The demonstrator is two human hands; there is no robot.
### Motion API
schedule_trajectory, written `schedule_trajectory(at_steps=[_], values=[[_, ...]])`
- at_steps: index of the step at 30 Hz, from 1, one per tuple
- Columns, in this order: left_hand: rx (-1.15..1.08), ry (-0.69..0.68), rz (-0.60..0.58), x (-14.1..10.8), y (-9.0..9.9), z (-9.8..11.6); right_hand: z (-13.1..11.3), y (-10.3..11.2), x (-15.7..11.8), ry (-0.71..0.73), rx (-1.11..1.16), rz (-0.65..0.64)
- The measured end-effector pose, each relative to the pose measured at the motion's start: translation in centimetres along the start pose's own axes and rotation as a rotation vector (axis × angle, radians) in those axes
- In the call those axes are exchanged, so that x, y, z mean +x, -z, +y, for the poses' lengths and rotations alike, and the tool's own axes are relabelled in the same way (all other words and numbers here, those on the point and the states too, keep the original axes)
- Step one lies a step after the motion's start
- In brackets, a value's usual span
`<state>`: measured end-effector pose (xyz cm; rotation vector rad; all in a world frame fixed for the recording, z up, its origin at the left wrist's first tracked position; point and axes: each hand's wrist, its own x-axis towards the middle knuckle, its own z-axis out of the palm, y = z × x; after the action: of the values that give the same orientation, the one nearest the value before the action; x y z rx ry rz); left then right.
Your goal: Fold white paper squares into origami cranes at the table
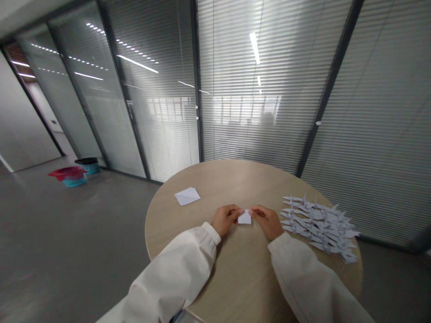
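A small folded piece of white paper (244, 218) is held between my two hands over the middle of the round table. My left hand (226, 220) pinches its left edge with thumb and fingers. On the opposite side, my right hand (267, 220) grips the upper right corner in the same way. Several folded paper cranes (318, 224) stand in close rows to the right of my right hand. Beyond my left hand lies a larger sheet of white paper (187, 196) with a crease across it.
The round wooden table (235, 179) stands close to a glass partition (242, 134) with blinds. On the floor at left are a blue bin with a red liner (72, 176) and one with a black liner (88, 165). A clear-edged object (186, 316) shows at the bottom edge.
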<state>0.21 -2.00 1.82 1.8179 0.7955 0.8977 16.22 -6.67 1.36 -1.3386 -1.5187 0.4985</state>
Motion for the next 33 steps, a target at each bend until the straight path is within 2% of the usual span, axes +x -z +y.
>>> schedule_trajectory(at_steps=[10, 15, 21, 28, 33], values=[[0.300, -0.130, -0.021, -0.6, 0.5, 0.9, -0.3, -0.3, -0.1, -0.025, 0.033, -0.107], [0.222, -0.090, -0.021, -0.6, 0.2, 0.7, -0.3, -0.1, -0.2, 0.035, -0.019, -0.054], [0.106, -0.021, -0.098, -0.6, 0.0, 0.6, -0.2, 0.0, -0.1, 0.047, -0.015, -0.007], [0.387, -0.197, 0.005, -0.9, 0.4, 1.5, -0.6, -0.1, -0.2, 0.030, 0.053, -0.043], [0.473, -0.257, 0.001, -1.0, 0.4, 1.6, -0.7, 0.0, -0.2, 0.010, 0.110, -0.070]])
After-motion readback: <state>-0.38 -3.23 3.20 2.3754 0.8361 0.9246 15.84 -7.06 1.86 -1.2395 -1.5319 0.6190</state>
